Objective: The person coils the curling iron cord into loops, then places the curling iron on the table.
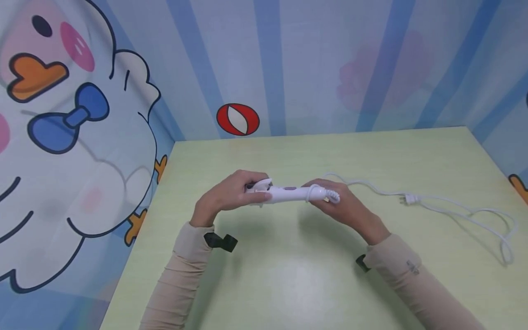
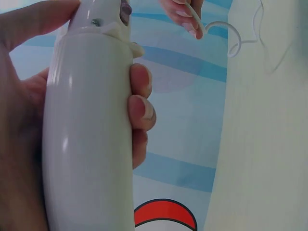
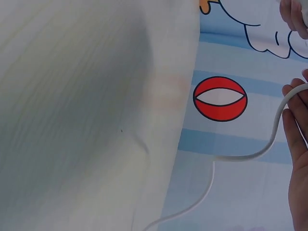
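A white curling iron (image 1: 284, 195) lies level above the table, its lever (image 1: 262, 184) at the left and a small button on top. My left hand (image 1: 233, 190) grips its left end, thumb along the near side; in the left wrist view, fingers curl round the thick white body (image 2: 89, 130). Near the iron's right end is my right hand (image 1: 346, 206), partly hidden behind it. One turn of cord loops this end. In the right wrist view, the white cord (image 3: 276, 125) runs across the fairly straight fingers of my right hand (image 3: 301, 178).
The rest of the cord (image 1: 377, 189) trails over the pale green table (image 1: 297, 293) to the right, with a plug (image 1: 410, 198) and a loose loop. A printed cloth (image 1: 309, 68) with stripes, a large bird and a red ball stands behind and beside the table.
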Demonstrator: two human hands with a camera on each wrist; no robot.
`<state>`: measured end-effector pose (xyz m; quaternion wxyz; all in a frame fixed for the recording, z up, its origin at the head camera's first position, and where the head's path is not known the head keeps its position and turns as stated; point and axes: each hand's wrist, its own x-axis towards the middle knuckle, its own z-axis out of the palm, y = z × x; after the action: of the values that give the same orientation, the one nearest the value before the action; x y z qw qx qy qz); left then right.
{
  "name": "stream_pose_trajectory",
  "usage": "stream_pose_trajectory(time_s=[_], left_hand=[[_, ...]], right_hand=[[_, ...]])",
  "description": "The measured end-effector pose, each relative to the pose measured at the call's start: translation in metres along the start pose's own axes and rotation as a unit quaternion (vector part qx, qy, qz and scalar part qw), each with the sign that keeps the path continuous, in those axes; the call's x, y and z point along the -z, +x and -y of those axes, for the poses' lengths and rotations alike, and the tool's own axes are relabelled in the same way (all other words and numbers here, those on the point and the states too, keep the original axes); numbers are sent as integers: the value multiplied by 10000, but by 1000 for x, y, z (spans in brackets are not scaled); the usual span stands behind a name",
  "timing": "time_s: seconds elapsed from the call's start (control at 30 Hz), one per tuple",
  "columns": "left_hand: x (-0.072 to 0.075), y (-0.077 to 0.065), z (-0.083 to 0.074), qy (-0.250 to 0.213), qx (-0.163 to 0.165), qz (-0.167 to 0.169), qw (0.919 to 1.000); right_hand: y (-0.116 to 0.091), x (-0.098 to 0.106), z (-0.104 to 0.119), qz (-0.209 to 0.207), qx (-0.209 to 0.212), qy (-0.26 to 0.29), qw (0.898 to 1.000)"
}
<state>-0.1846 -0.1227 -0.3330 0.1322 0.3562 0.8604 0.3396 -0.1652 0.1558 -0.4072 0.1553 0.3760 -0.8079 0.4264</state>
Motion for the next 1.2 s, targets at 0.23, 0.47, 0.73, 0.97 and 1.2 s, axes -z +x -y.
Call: stream_pose_trajectory(time_s=[0.23, 0.47, 0.73, 0.97, 1.2], left_hand=[[4, -5, -6, 273, -19, 136, 9995], [6, -11, -12, 518, -70, 168, 9985], [-2, -15, -45, 1835, -10, 462, 9819], [-13, -4, -51, 2445, 740, 793, 9636], [-20, 3, -39, 2544, 1226, 824, 9557]], right_hand=[[8, 11, -4, 589, 967, -607, 9917], [22, 19, -10, 1066, 1370, -1259, 9767], [27, 50, -25, 1617, -105, -1742, 9713], [47, 63, -14, 2239, -575, -1779, 9565], [57, 66, -3, 2439, -617, -1839, 9502]])
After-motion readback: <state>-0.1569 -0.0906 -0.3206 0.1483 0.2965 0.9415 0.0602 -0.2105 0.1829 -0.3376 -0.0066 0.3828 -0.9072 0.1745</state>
